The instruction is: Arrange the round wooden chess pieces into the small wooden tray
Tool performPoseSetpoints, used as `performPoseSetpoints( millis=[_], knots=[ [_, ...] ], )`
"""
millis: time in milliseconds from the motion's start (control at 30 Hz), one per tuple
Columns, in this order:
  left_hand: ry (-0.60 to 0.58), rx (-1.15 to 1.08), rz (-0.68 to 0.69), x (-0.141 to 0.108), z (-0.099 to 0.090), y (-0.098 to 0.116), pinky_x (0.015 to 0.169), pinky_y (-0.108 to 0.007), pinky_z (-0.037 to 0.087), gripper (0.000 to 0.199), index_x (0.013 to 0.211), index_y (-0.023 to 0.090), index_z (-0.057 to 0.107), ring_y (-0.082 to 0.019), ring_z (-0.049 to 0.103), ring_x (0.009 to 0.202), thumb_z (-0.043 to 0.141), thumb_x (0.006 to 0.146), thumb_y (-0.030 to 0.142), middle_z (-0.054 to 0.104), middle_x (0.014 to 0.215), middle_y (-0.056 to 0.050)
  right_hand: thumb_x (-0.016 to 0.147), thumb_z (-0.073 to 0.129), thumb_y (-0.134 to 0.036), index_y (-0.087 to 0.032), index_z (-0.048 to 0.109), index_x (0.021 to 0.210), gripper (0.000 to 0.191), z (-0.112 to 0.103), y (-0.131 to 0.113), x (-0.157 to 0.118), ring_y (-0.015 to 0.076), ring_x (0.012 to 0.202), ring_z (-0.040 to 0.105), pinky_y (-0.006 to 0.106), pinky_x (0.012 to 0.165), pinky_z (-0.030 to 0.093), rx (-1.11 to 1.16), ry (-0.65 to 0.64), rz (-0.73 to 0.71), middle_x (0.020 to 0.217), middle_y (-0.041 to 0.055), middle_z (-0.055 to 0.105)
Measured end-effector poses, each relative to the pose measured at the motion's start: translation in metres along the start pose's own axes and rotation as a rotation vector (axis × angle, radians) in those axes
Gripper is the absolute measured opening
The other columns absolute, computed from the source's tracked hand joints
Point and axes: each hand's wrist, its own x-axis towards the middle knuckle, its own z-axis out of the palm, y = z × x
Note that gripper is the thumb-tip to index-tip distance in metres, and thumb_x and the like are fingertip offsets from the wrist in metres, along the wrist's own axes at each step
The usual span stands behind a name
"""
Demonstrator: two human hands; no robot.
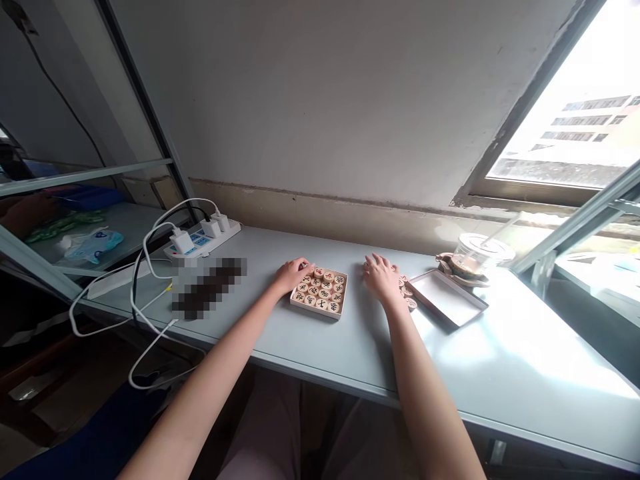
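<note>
Sixteen round wooden chess discs fill one square box [320, 294], left hand [293, 273] loosely touching its edge, right hand [383, 277] spread flat over loose discs [407, 293].

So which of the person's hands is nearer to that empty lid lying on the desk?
The right. The right hand rests on loose wooden pieces just left of the empty lid; the left hand is further off, touching the box of pieces.

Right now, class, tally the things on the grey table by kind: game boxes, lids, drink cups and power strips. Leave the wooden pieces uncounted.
Box of wooden pieces: 1
Empty lid: 1
Plastic drink cup: 1
Power strip: 1
Total: 4
</note>
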Motion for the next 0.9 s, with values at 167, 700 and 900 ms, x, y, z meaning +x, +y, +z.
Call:
performPoseSetpoints(
  millis=[167,700,900],
  knots=[
    [-0.008,-0.067,0.036,0.006,0.001,-0.011,0.085,-0.031,0.045,0.035,0.098,0.02,0.067,-0.023,0.062,0.098,0.038,0.088,0.037,0.071,0.107,-0.007,0.092,0.037,-0.017,-0.02,0.067,0.101,0.031,0.004,0.002,0.0,0.0259,0.103,0.053,0.047,0.1,0.023,-0.017,-0.041,-0.037,0.104,0.0111,0.069],
    [-0.018,-0.14,0.09,0.005,0.0,-0.017,0.083,-0.03,0.048,0.036,0.098,0.019,0.068,-0.023,0.064,0.096,0.037,0.085,0.033,0.071,0.105,-0.007,0.084,0.058,-0.035,-0.028,0.064,0.1,0.019,-0.033,-0.033,-0.012,0.0213,0.098,0.053,0.035,0.086,0.029,0.257,-0.214,-0.262,0.094,0.002,0.065],
    [-0.01,-0.132,0.113,0.004,0.0,-0.017,0.085,-0.03,0.048,0.036,0.098,0.02,0.068,-0.022,0.064,0.097,0.037,0.086,0.034,0.072,0.104,-0.005,0.084,0.058,-0.041,-0.029,0.058,0.115,0.033,-0.017,-0.048,-0.014,0.0238,0.106,0.048,0.037,0.088,0.03,0.253,-0.091,-0.292,0.111,0.0057,0.06]
  ],
)
